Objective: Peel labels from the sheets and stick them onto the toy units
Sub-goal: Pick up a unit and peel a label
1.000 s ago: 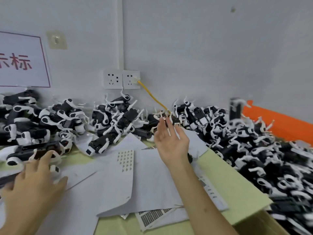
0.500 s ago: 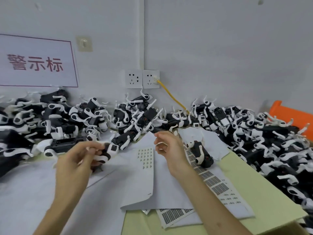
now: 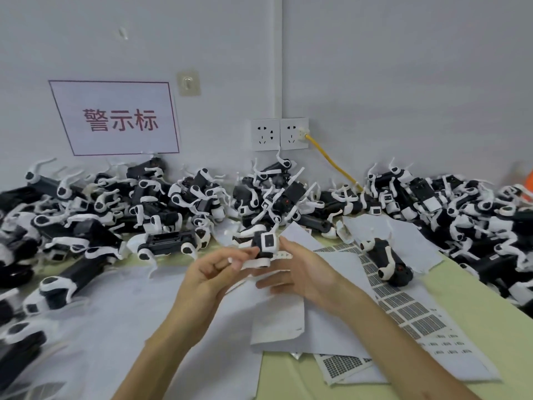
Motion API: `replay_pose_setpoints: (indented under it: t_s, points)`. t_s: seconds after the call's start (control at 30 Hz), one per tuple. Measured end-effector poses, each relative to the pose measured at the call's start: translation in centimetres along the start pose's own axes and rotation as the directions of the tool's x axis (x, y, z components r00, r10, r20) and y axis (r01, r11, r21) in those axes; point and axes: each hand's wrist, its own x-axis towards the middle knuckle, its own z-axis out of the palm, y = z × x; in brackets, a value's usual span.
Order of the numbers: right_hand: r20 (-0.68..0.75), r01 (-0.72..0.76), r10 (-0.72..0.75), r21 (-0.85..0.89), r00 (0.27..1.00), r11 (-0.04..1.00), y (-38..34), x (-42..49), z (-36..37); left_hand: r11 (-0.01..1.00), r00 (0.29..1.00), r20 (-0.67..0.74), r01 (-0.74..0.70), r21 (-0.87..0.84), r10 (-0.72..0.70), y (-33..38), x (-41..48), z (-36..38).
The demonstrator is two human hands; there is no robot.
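Observation:
A black-and-white toy unit [image 3: 266,245] is held up over the table between both hands. My left hand [image 3: 212,274] pinches its white lower part from the left. My right hand [image 3: 301,274] holds it from the right, thumb on its side and fingers stretched beneath. A small white strip [image 3: 284,256] shows by my right thumb; I cannot tell if it is a label. Label sheets [image 3: 403,308] with grids of small labels lie to the right, partly under white backing sheets [image 3: 278,320]. Another toy unit [image 3: 390,262] lies on the sheets.
Several toy units are heaped along the wall [image 3: 178,203] and down the right side [image 3: 476,223]; more lie at the left [image 3: 54,290]. A yellow cable [image 3: 331,161] runs from the wall socket [image 3: 294,134] into the pile. The green tabletop [image 3: 484,319] shows at right.
My left hand picked a toy unit from the left and brought it to the middle. My right hand moved in from the pile to meet it. My view swung left.

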Motion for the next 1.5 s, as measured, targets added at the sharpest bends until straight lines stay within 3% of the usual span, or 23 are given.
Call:
replay_pose_setpoints:
  t_s: [0.23,0.33,0.4,0.5,0.57,0.7,0.8,0.87,0.93,1.0,1.07,1.23,1.33,1.4,1.5]
  points:
    - [-0.110,0.302,-0.309,-0.079,0.945,0.950,0.2,0.1,0.6,0.916,0.994,-0.103,-0.020,-0.401,-0.024,0.1,0.7,-1.6]
    - [-0.205,0.350,-0.391,-0.208,0.897,0.913,0.3,-0.1,0.6,0.868,0.985,-0.162,-0.030,-0.495,-0.058,0.2,0.8,-1.7]
    - [-0.160,0.291,-0.329,-0.221,0.931,0.931,0.2,0.0,0.5,0.843,0.987,-0.149,-0.032,-0.538,-0.057,0.4,0.7,-1.8]
    - [0.025,0.158,-0.157,-0.045,0.987,0.986,0.2,-0.2,0.9,0.802,0.989,-0.138,-0.047,-0.595,-0.045,0.6,0.5,-1.9]
    - [0.070,0.167,-0.163,-0.062,0.984,0.984,0.4,-0.2,1.4,0.789,0.987,-0.151,-0.053,-0.612,-0.050,0.4,0.7,-2.1]
    - [-0.025,0.217,-0.216,0.029,0.976,0.976,0.4,0.2,1.3,0.812,0.985,-0.160,-0.039,-0.583,-0.068,0.0,1.2,-2.6]
    - [-0.124,0.239,-0.219,0.176,0.968,0.955,-0.2,0.1,0.7,0.759,0.981,-0.159,-0.017,-0.651,-0.114,0.0,1.1,-3.3]
    - [-0.204,0.295,-0.255,0.202,0.945,0.934,-0.3,0.1,0.3,0.832,0.966,-0.203,0.022,-0.555,-0.161,0.0,1.0,-3.7]
    - [-0.285,0.347,-0.301,0.124,0.910,0.930,-0.5,0.2,-0.1,0.970,0.959,-0.223,0.131,-0.205,-0.176,0.0,1.0,-3.2]
    - [-0.304,0.354,-0.318,0.072,0.898,0.932,-0.4,0.2,0.1,0.975,0.972,-0.134,0.205,0.083,-0.193,-0.2,0.7,-2.1]
    - [-0.254,0.332,-0.309,0.051,0.916,0.942,-0.1,0.2,0.7,0.949,0.972,-0.070,0.234,0.211,-0.224,-0.5,0.4,-1.0]
    - [-0.059,0.261,-0.268,-0.104,0.962,0.960,0.7,0.2,1.3,0.934,0.976,-0.089,0.216,0.286,-0.198,-1.1,0.0,-0.3]
    - [-0.099,0.263,-0.293,-0.239,0.951,0.935,0.3,0.2,0.8,0.937,0.963,-0.144,0.256,0.237,-0.227,-1.5,0.2,-0.6]
    - [-0.207,0.289,-0.400,-0.419,0.893,0.861,0.2,0.3,0.2,0.935,0.933,-0.260,0.302,0.188,-0.250,-1.9,0.6,-0.9]
    - [-0.425,0.197,-0.537,-0.621,0.729,0.759,0.2,0.4,-1.3,0.921,0.882,-0.376,0.361,0.149,-0.285,-2.5,1.0,-1.7]
